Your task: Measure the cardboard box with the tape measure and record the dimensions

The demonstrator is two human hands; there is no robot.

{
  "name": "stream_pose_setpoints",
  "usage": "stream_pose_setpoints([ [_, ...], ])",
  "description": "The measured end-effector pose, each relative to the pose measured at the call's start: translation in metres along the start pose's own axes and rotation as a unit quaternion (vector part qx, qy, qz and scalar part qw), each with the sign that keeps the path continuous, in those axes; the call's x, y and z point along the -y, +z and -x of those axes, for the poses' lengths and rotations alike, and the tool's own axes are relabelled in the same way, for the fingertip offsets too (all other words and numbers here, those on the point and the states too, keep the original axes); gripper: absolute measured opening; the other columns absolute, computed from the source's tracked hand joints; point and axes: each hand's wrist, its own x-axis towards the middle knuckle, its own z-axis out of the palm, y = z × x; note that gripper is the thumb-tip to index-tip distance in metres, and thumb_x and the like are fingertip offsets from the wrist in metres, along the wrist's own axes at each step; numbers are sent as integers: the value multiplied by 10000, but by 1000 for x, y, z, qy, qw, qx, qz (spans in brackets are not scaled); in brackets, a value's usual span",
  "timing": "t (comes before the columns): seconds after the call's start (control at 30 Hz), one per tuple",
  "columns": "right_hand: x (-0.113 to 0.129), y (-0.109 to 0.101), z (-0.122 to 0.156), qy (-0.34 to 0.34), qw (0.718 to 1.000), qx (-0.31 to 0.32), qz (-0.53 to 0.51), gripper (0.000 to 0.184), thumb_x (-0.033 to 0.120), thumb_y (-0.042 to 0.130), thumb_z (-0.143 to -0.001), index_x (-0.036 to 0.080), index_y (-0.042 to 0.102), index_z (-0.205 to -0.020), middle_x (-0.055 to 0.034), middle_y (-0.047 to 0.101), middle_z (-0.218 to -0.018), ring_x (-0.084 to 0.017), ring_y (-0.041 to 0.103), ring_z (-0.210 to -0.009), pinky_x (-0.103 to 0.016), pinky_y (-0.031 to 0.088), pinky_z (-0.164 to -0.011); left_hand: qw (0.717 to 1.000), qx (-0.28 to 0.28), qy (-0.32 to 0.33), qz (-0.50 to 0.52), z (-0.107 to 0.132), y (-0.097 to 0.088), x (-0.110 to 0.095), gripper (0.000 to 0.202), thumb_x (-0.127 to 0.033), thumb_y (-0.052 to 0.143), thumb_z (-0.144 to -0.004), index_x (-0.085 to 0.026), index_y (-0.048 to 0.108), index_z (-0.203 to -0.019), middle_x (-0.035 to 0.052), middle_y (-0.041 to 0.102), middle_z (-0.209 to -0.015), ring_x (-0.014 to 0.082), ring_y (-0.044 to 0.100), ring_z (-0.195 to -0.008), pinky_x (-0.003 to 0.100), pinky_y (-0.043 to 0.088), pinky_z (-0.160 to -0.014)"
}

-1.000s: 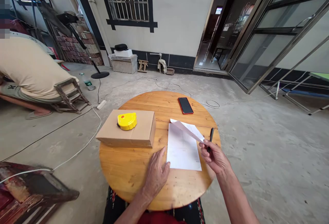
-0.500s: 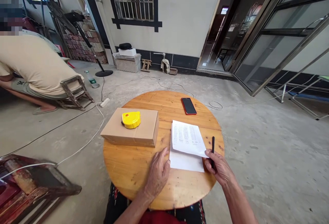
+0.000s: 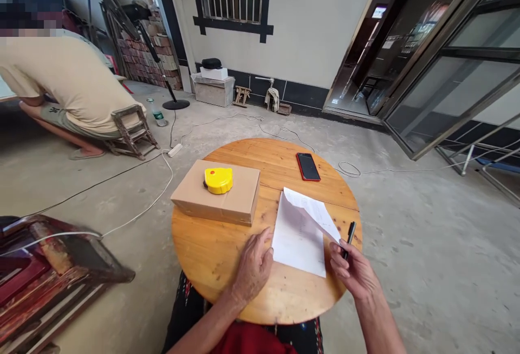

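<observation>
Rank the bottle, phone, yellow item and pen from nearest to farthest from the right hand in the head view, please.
1. Pen: held in the right hand.
2. Phone: on the table, toward its far right edge.
3. Yellow item: on the box, at the left.
4. Bottle: on the floor, beyond the table, farther left.

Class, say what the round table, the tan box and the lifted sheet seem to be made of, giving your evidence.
Round table: wood, apparently varnished; grain, dark knots and a soft sheen show.
Tan box: most likely cardboard, matt; plain brown faces and folded edges.
Lifted sheet: probably paper, thin and white; it bends where the right hand holds its corner.
</observation>
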Motion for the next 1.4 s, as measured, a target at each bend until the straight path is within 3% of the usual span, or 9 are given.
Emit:
stream_pose_setpoints([
  [0.2,0,8,3,-8,1000,-15,21,312,222,852,-596,162,554,-669,54,538,-614,-1,314,-385,-105,258,-282,1000,-7,-8,13,-1,0,0,465,-156,424,-896,-151,471,-1358,120,654,-1165,220,609,-1098,388,496,-967],
  [0.33,-8,3,6,-48,988,-57,138,383,376,850,-620,179,526,-675,69,502,-482,-13,295,-349,-127,186,-309,999,-10,-19,37,-1,-2,0,417,-198,413,-931,-159,495,-1338,113,659,-1171,221,610,-1098,386,495,-962],
  [0.53,-22,-10,12,-62,919,-116,372,420,561,725,-682,198,528,-759,86,439,-363,-45,261,-353,-176,125,-380,998,-4,-23,55,-1,-5,0,384,-246,400,-972,-176,500,-1336,98,658,-1175,201,611,-1088,351,497,-949],
  [0.73,-26,-6,7,-103,853,-81,505,319,472,606,-759,217,464,-632,85,437,-376,-70,351,-349,-213,224,-406,996,5,52,-70,-3,-3,-1,340,-162,441,-916,-179,570,-1230,89,662,-1155,215,584,-1089,365,476,-957],
  [0.97,-28,-16,9,-116,800,-101,580,312,472,539,-799,224,476,-623,80,431,-389,-98,399,-349,-231,290,-401,988,22,37,-150,-1,-1,-7,366,-126,499,-865,-171,573,-1221,97,656,-1188,279,535,-1118,468,414,-970],
  [1.2,-26,-22,6,-115,832,-113,531,305,511,542,-780,213,527,-719,80,453,-484,-96,377,-354,-238,282,-378,970,64,43,-230,9,-3,-16,431,-133,538,-840,-170,544,-1269,102,623,-1276,286,514,-1175,471,407,-1005],
  [1.4,-21,-20,1,-132,743,-119,646,282,434,501,-824,233,479,-626,53,474,-407,-129,438,-384,-248,322,-446,961,53,61,-265,11,0,-16,444,-141,560,-845,-166,532,-1287,110,630,-1270,283,538,-1151,461,432,-976],
])
